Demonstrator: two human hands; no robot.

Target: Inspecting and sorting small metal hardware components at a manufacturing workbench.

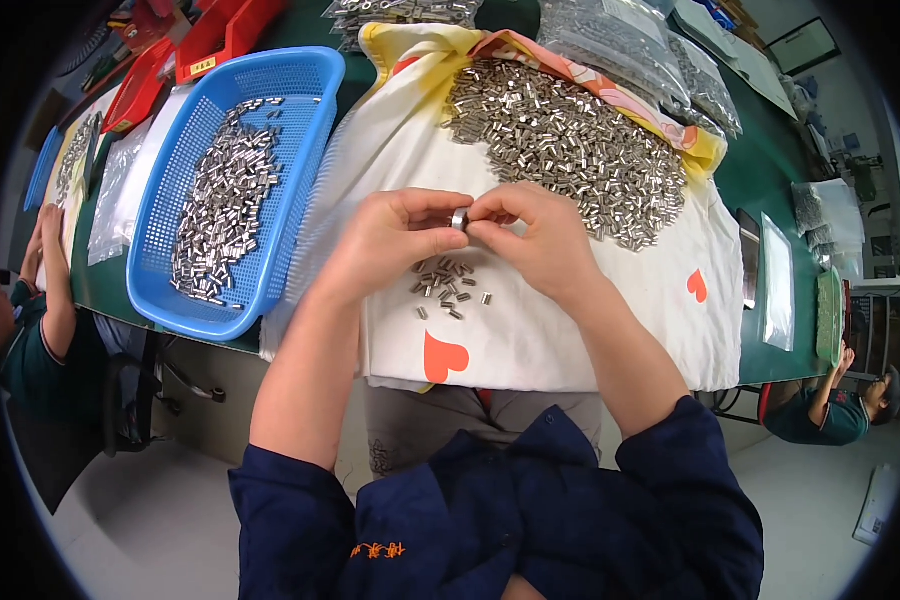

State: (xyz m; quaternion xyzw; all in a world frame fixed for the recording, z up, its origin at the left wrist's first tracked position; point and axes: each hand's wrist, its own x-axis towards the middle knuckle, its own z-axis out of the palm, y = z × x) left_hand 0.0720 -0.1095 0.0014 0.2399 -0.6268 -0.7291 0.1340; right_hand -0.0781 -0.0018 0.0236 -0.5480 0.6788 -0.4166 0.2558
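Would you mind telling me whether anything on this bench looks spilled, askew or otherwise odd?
Nothing stands out. The big heap of small metal sleeves and the small cluster lie on the white cloth; more fill the blue basket. The left hand and right hand pinch one piece together.

- A blue plastic basket (300, 75) sits in the upper left of the frame, holding small metal sleeves (225, 205).
- Red trays (220, 35) lie at the top left edge.
- Clear bags of metal parts (630, 45) are stacked at the upper right (contents hard to make out).
- A green table (770, 180) shows at the right.
- Another person's arm (55, 290) appears at the far left.
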